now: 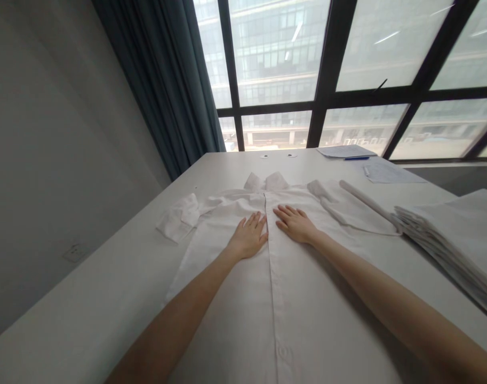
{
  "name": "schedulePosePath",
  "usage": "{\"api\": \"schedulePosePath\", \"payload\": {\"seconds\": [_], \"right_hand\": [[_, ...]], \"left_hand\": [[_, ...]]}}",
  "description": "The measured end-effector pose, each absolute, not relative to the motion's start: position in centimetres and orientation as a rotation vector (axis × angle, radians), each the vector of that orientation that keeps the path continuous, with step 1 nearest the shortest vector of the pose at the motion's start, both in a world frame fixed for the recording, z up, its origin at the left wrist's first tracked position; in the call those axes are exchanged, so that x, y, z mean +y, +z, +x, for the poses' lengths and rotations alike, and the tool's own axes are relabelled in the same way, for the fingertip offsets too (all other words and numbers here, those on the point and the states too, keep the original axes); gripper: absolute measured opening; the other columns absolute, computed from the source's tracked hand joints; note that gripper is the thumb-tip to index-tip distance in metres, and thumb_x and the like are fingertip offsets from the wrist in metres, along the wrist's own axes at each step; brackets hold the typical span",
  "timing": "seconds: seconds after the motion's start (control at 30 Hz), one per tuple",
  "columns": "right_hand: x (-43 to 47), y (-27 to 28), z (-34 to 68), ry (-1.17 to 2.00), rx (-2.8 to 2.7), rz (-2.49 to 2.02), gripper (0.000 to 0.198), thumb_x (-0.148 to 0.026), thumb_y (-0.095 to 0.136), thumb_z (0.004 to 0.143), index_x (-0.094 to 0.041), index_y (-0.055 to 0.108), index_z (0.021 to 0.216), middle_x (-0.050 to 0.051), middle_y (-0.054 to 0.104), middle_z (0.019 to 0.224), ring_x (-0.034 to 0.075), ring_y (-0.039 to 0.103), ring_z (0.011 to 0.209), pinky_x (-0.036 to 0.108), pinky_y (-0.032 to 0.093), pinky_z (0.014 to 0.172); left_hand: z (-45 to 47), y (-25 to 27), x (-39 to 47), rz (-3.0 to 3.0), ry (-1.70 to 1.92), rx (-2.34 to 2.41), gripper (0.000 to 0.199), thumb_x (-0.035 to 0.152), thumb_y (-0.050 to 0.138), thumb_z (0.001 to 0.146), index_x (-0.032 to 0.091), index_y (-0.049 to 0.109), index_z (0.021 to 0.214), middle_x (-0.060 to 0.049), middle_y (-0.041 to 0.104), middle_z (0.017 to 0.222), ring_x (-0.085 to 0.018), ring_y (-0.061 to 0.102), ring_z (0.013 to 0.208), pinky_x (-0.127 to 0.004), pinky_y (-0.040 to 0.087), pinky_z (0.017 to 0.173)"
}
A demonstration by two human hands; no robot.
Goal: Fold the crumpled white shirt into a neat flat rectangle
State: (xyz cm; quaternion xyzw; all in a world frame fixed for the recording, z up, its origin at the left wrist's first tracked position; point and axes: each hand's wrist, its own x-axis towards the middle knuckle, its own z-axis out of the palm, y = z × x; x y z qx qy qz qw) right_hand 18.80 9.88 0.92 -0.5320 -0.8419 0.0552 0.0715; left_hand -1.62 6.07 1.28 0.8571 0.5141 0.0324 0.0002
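A white button-up shirt [243, 298] lies spread front side up, its collar [276, 181] toward the window and its button placket running down the middle. My left hand [249, 236] rests flat on the upper front, just left of the placket, fingers stretched out. Just right of the placket, my right hand [294, 222] also lies flat with its fingers extended. The left sleeve end [180, 216] is bunched on the table, while the right sleeve [359, 208] lies folded and creased out to the side. Neither hand grips the cloth.
The white table [91, 314] runs up to the window, beside a dark curtain [167, 80]. A stack of folded white fabric [463, 229] sits at the right. Papers [393, 172] and a blue pen [357, 158] lie at the far right.
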Motion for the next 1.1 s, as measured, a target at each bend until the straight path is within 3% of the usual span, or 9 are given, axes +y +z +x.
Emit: {"api": "schedulePosePath", "payload": {"seconds": [0.17,0.3,0.47,0.57,0.7,0.93,1.1], "right_hand": [[12.5,0.7,18.8,0.151,-2.489,-1.699,0.058,-0.052,0.022,0.1,-0.027,0.03,0.152,0.006,0.026,0.16,0.029,0.022,0.145,0.053,0.02,0.114],[14.2,0.7,19.5,0.123,-2.44,-1.744,0.055,-0.05,0.026,0.101,-0.027,0.032,0.151,0.007,0.026,0.16,0.03,0.024,0.145,0.055,0.021,0.114],[16.4,0.8,20.7,0.02,-2.336,-1.785,0.048,-0.041,0.056,0.094,-0.021,0.048,0.137,0.012,0.045,0.145,0.03,0.048,0.127,0.057,0.039,0.103],[17.7,0.8,21.4,-0.049,-2.285,-1.809,0.04,-0.036,0.058,0.094,-0.02,0.054,0.129,0.01,0.054,0.134,0.026,0.057,0.114,0.05,0.049,0.094],[19.1,1.1,22.3,-0.126,-2.203,-1.879,0.037,-0.036,0.059,0.094,-0.018,0.056,0.126,0.01,0.057,0.127,0.024,0.06,0.107,0.046,0.052,0.088],[17.9,2.1,21.4,-0.228,-2.092,-1.943,0.038,-0.035,0.06,0.093,-0.018,0.056,0.126,0.01,0.057,0.128,0.024,0.06,0.107,0.047,0.052,0.089],[12.6,1.5,19.9,-0.17,-2.309,-1.759,0.037,-0.026,0.046,0.098,-0.016,0.055,0.132,0.016,0.039,0.151,0.028,0.037,0.137,0.046,0.031,0.11]], "left_hand": [[-1.7,1.5,6.0,2.667,0.137,1.618,0.055,0.029,0.028,0.1,0.012,0.023,0.152,-0.015,0.022,0.159,-0.023,0.017,0.148,-0.044,0.017,0.118],[-1.9,1.4,6.2,2.669,0.211,1.575,0.055,0.044,0.027,0.102,0.022,0.022,0.153,-0.013,0.024,0.159,-0.025,0.019,0.147,-0.048,0.02,0.116],[-1.9,1.4,6.3,2.662,0.187,1.554,0.056,0.054,0.033,0.099,0.031,0.03,0.15,-0.011,0.022,0.16,-0.028,0.016,0.148,-0.049,0.019,0.116],[-1.9,1.6,6.3,2.651,0.174,1.556,0.056,0.054,0.034,0.099,0.031,0.03,0.15,-0.011,0.021,0.16,-0.027,0.015,0.148,-0.049,0.018,0.117],[-1.8,1.9,6.2,2.649,0.16,1.557,0.056,0.053,0.035,0.099,0.03,0.031,0.15,-0.012,0.02,0.16,-0.027,0.014,0.148,-0.049,0.018,0.117],[-1.8,1.9,6.0,2.651,0.161,1.595,0.056,0.054,0.034,0.099,0.032,0.029,0.15,-0.01,0.02,0.16,-0.025,0.014,0.148,-0.047,0.018,0.118],[-1.7,1.7,6.0,2.688,0.173,1.609,0.058,0.054,0.034,0.099,0.029,0.028,0.151,-0.011,0.022,0.159,-0.024,0.016,0.148,-0.047,0.019,0.118]]}}
